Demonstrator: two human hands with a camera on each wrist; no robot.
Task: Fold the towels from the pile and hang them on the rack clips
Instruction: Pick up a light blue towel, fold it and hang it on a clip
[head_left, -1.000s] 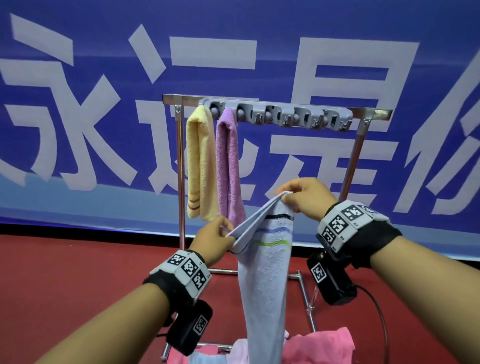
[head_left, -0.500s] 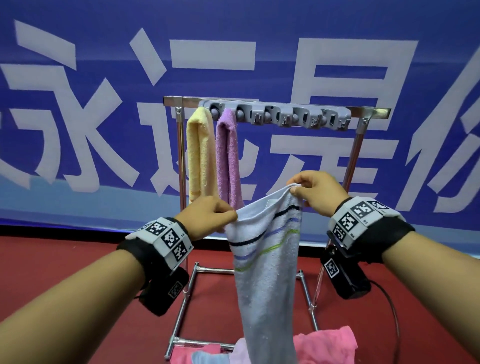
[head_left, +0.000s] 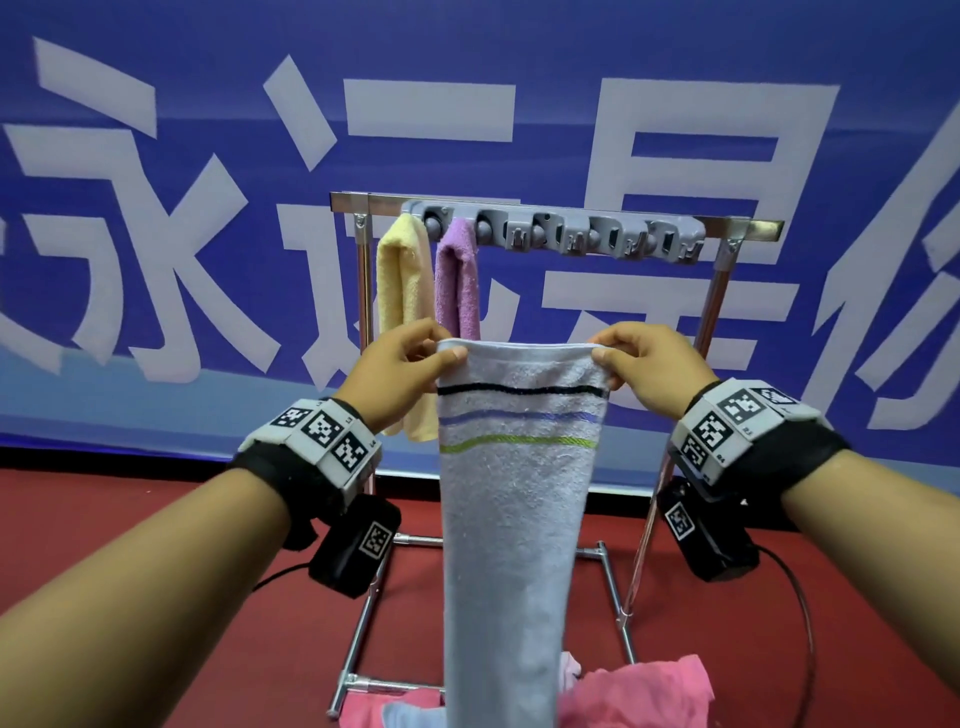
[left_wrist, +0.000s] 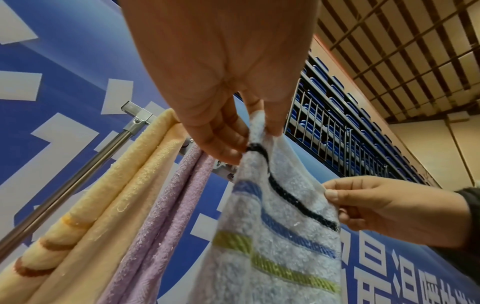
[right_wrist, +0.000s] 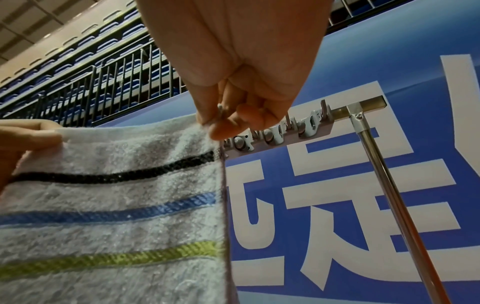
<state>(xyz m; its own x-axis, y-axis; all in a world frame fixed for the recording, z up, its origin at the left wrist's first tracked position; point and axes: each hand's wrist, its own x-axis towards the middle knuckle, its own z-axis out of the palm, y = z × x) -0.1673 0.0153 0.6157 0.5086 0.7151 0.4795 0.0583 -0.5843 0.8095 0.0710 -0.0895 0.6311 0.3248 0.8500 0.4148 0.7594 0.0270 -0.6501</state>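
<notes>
Here the left hand (head_left: 402, 371) pinches the upper left corner of a pale striped towel (head_left: 514, 493) between thumb and curled fingers, and the right hand (head_left: 649, 371) pinches the upper right corner the same way, so the top edge runs taut and level between them. The towel carries a black, a blue and a green stripe near its top and hangs straight down in front of the person, its lower end reaching a pile of towels (head_left: 634, 696), pink and light blue, at the bottom of the head view. Just behind the held towel stands a metal rack (head_left: 719, 291) on the red floor (head_left: 104, 545). A grey clip bar (head_left: 561, 234) runs along its top rail; a yellow towel (head_left: 400, 291) and a purple towel (head_left: 460, 280) hang folded from the leftmost clips, side by side, while the clips to their right hold nothing. Farther back stretches a blue banner (head_left: 208, 104) with large white characters.
</notes>
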